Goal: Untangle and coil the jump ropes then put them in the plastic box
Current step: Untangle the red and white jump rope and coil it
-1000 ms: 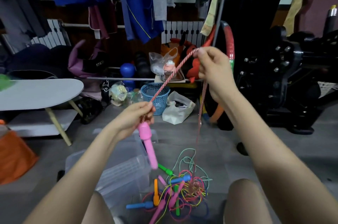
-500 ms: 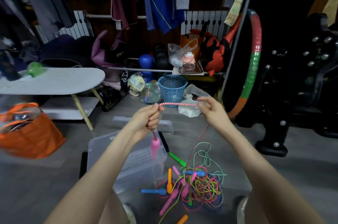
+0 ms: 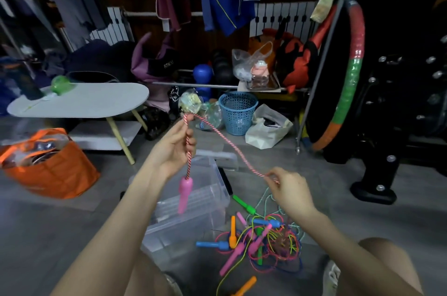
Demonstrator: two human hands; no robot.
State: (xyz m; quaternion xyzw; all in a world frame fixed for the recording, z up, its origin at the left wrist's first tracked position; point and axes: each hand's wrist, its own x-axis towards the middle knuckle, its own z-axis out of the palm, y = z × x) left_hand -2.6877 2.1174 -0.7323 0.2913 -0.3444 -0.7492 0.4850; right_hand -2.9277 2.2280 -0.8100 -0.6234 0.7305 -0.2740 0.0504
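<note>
My left hand (image 3: 174, 145) pinches a red-and-white striped jump rope (image 3: 219, 134) near its end, and the rope's pink handle (image 3: 184, 193) dangles below it. The rope loops over my fingers and slopes down to my right hand (image 3: 289, 188), which grips it lower and to the right. Under the pink handle sits the clear plastic box (image 3: 212, 174), open on the floor. A tangled pile of jump ropes (image 3: 271, 242) with pink, blue, orange and green handles lies right of the box, between my knees.
A blue mesh basket (image 3: 238, 112) and a white bag (image 3: 267, 130) stand behind the box. A white oval table (image 3: 96, 101) and an orange bag (image 3: 52, 165) are at the left. A hula hoop (image 3: 350, 78) and black gym equipment (image 3: 399, 102) stand at the right.
My right hand has dropped down and to the right along the striped rope. My left hand stays raised, now with a fold of rope over it. The view has tilted down.
</note>
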